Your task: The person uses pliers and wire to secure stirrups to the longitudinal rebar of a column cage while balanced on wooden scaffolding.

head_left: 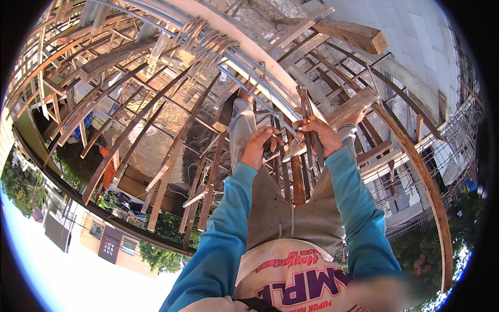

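My right hand (pixel 319 134), in a blue sleeve, grips a long, dark metal tool (pixel 306 106), perhaps pincers, beside the ribbed steel bars (pixel 265 86). My left hand (pixel 262 143) is curled next to the lower end of the bars, fingertips drawn in; what it holds, if anything, is too small to make out. Both hands are over my legs, which straddle timber pieces. My bare right foot (pixel 355 117) is by a wooden block (pixel 345 110).
Many timber battens (pixel 163 104) form open framing high above the ground at left. Bent steel hoops (pixel 200 36) encircle the bar bundle. A thick beam (pixel 358 36) lies upper right, with steel mesh (pixel 436 161) at right and a long plank (pixel 416 171) near it.
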`<state>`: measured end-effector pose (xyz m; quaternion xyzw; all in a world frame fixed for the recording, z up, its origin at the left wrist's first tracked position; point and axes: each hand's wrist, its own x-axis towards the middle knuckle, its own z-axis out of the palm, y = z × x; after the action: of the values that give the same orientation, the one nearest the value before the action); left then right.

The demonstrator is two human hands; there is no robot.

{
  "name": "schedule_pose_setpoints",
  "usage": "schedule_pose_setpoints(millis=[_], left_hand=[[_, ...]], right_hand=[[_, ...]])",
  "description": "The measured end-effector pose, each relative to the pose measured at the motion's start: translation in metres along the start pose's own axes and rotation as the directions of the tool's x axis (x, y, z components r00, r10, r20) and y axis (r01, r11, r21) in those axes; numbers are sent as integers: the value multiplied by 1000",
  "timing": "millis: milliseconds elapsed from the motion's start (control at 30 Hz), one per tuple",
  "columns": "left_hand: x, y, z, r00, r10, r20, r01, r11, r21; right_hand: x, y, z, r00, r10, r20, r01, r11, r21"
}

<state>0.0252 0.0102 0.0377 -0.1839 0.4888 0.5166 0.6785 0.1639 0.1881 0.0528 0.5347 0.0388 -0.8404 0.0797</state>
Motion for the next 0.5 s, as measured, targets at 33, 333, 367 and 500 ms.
schedule_pose_setpoints(millis=[33, 333, 367, 500], left_hand=[[2, -2, 1, 1000, 3, 2, -3, 1000, -10], [17, -37, 12, 971, 124, -205, -48, 938, 343], [18, -40, 11, 963, 151, -224, -48, 912, 408], [16, -43, 1, 949, 198, -245, -71, 892, 446]], right_hand=[[6, 9, -4, 998, 49, -44, -52, 997, -56], [27, -26, 5, 996, 86, 23, -60, 842, -536], [33, -27, -1, 996, 88, 20, -63, 838, -543], [37, -31, 5, 985, -165, 48, 112, 409, -906]])
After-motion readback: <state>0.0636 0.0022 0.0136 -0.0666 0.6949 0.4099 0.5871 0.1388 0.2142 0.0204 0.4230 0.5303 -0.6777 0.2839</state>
